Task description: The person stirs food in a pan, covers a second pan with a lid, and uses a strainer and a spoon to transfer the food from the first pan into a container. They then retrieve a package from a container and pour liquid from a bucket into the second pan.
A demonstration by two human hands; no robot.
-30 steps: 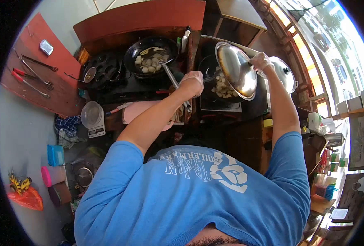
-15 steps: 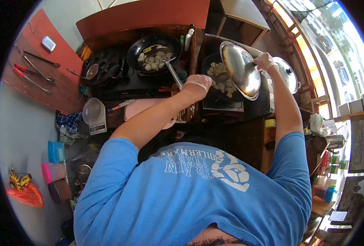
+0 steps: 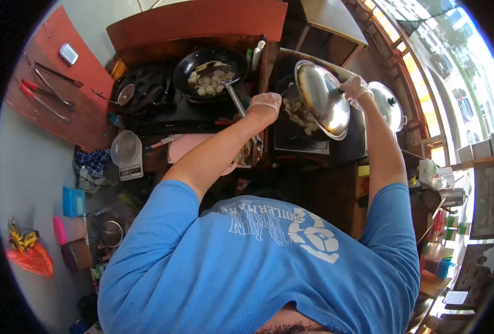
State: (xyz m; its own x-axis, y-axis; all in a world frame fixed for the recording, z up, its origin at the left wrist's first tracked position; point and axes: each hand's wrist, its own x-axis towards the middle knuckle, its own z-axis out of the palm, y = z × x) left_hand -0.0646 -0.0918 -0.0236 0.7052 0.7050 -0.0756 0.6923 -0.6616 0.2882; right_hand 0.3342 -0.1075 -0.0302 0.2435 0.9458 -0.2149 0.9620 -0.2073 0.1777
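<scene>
My right hand (image 3: 355, 89), in a clear plastic glove, grips the knob of a round metal lid (image 3: 324, 100). That lid is tilted over the right part of a dark pan (image 3: 286, 131) with pale food pieces (image 3: 299, 117) in it, hiding some of them. At the pan's left edge is my left hand (image 3: 266, 103), also gloved, its fingers closed; whatever they hold is hidden. A metal skimmer (image 3: 236, 100) rests in a black wok (image 3: 183, 69) to the left, its handle passing close to my left hand. Pale round pieces (image 3: 209, 86) lie in that wok.
Another lidded pot (image 3: 387, 106) stands right of my right hand. A dark moulded pan (image 3: 147, 92) is left of the wok. Nearer me are a pink board (image 3: 186, 146) and a kitchen scale (image 3: 131, 170). A wooden divider (image 3: 267, 64) separates the two cooking areas.
My left hand has moved slightly up and left. A dark spoon-like head seen among the pan's food before no longer shows. The lid has shifted slightly, still in my right hand.
</scene>
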